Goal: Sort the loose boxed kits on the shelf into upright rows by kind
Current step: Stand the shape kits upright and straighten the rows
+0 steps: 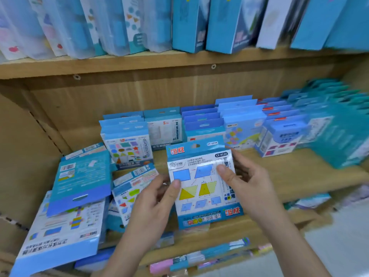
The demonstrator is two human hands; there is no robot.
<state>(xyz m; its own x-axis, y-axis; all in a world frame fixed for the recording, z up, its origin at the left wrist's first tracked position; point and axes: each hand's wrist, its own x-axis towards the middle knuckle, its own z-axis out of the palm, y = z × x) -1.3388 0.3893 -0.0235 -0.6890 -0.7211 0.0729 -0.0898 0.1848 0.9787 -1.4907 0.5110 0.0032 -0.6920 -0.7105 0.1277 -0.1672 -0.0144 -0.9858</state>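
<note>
The light wooden shelf (279,176) carried upright rows of blue hang-tab boxed kits (203,124) along its back. At the shelf's left end, loose blue-and-white flat boxes (79,180) lay tilted and overlapping in a heap. Over the shelf's front middle, a blue-and-white cardboard kit printed with blue and yellow shapes (201,186) was held upright, facing the camera. The left hand (153,204) gripped its left edge, thumb on the front; the right hand (249,182) gripped its right side, thumb pressed on the front.
</note>
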